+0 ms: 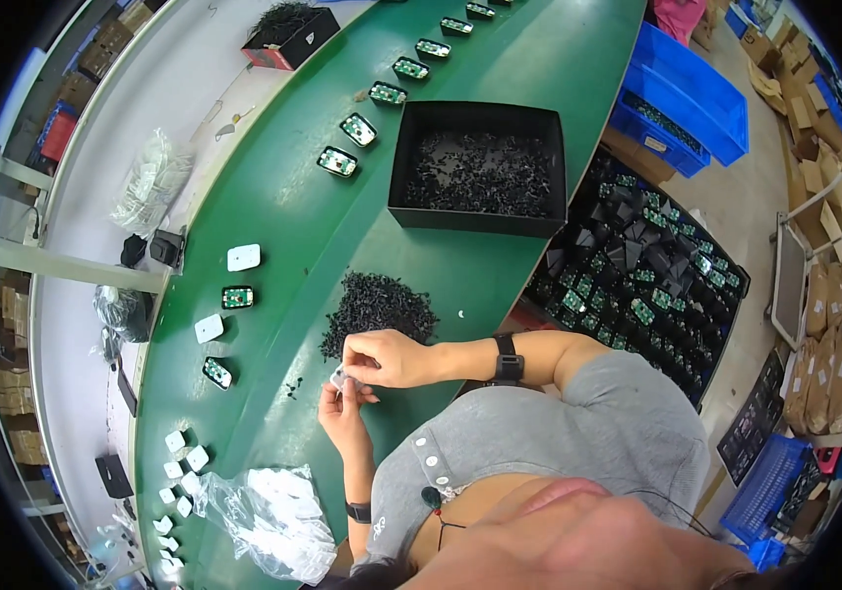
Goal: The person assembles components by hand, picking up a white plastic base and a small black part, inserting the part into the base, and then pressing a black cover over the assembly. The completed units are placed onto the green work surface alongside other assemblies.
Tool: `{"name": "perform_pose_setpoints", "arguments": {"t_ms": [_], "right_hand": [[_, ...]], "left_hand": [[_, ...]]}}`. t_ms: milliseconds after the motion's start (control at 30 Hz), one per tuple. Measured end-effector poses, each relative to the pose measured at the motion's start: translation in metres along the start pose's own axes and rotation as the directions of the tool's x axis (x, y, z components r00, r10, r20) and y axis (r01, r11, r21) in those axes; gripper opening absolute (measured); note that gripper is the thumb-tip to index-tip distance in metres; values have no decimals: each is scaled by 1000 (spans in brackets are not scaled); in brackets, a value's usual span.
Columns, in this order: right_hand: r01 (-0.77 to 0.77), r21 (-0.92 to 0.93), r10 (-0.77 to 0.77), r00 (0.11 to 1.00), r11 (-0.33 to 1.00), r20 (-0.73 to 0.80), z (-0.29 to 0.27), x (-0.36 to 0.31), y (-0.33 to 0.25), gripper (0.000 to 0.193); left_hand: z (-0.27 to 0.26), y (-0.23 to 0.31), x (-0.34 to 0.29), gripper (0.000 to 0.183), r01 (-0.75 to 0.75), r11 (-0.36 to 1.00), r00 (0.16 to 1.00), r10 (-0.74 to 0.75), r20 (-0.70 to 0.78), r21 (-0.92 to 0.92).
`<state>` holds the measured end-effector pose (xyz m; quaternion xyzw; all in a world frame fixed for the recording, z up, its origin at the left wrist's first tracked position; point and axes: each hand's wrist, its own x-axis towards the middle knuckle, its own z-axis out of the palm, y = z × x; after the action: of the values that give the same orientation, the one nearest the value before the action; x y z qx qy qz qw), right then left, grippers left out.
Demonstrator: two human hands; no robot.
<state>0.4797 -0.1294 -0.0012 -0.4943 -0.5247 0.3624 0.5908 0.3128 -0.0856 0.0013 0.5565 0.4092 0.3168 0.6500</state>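
Near the middle of the green belt, my left hand (346, 413) pinches a small white plastic cover (336, 379), mostly hidden by fingers. Coming in from the right, my right hand (387, 358) has its fingers closed right at that cover; whether they hold a tiny part or the cover itself is hidden. Just beyond my hands lies a heap of small black plastic parts (379, 307), and a few loose black bits (292, 387) lie to the left. Further left, white covers (243, 258) alternate with black housings holding green circuit boards (237, 297).
A black box of small black parts (564, 182) stands beyond the heap. More housings (337, 161) line the far belt. A clear bag of white pieces (278, 526) and several loose white covers (198, 457) lie near left. At right are a tray of circuit boards (642, 313) and blue bins (682, 88).
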Motion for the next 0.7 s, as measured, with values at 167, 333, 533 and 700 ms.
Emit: {"name": "perform_pose_setpoints", "arguments": {"t_ms": [167,333,533,700], "right_hand": [[-35,-21,37,991,999,128,4,-1,6,13],[-50,-22,52,987,999,149,12,6,12,12],[-133,-54,142,964,990,227,15,24,2,9],[13,-202,41,965,979,261,28,31,-2,6]], "left_hand": [[-1,-4,-14,11,-13,998,991,5,-133,-60],[-11,-11,-23,15,15,987,969,-54,-241,-161],[-11,-4,-24,14,-24,975,960,-40,-279,-222],[-24,4,-25,13,-52,956,956,-35,-290,-289]]}}
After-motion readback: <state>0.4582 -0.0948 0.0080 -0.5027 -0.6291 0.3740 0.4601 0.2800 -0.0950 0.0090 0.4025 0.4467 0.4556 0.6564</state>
